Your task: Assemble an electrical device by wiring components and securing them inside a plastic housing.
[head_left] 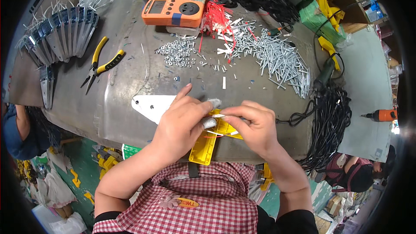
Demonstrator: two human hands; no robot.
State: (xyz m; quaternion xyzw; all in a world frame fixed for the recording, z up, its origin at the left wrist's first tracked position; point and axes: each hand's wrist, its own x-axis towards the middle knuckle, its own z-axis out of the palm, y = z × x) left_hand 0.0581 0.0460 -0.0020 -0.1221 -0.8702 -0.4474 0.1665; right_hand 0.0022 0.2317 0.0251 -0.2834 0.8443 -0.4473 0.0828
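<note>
A yellow plastic housing [200, 151] with a ribbed, open inside lies at the table's near edge. My left hand [182, 119] is closed around its upper part, with pale wrapping on two fingertips. Between finger and thumb, my right hand [256, 123] pinches a thin white piece [218, 116], perhaps a wire end or sleeve, just over the housing. Thin white and red wires [213, 133] cross the housing below my fingertips. Partly under my left hand is a white plate [151, 107] with dark holes. The finest detail at the fingertips is too small to tell.
Nuts [177, 53], long screws [281, 60] and red wires [216, 17] lie beyond my hands. An orange multimeter [173, 12] is behind them. Yellow-handled pliers [100, 63] and blue-topped strips [65, 32] sit left. Black cables [327, 121] hang right. Another person's arm [22, 123] shows left.
</note>
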